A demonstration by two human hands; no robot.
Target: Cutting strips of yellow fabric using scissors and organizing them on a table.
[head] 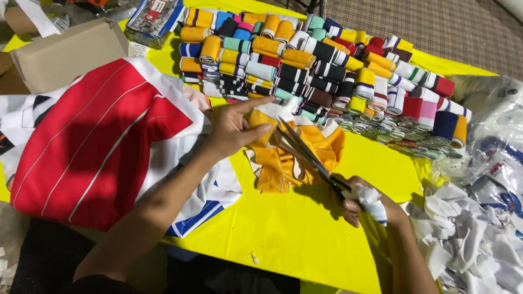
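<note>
**Scissors meet orange fabric over the yellow worktop**

While the left hand (231, 129) pinches the upper edge of an orange-and-white fabric piece (283, 158) between thumb and fingers, the right hand (366, 202) holds a pair of scissors (305, 152), its grip closed around handles wrapped in white cloth. The blades stand partly open, and their long axis runs diagonally from the right hand at lower right up-left into the fabric, the tips ending just beside the left thumb. The fabric lies on the yellow worktop (294, 234), between the two hands and nearer the left one, which is touching it.

To the left lies a red garment with white stripes (92, 147). Behind stands a dense stack of rolled striped bands (316, 60); a heap of white scraps (468, 234) sits at far right.
</note>
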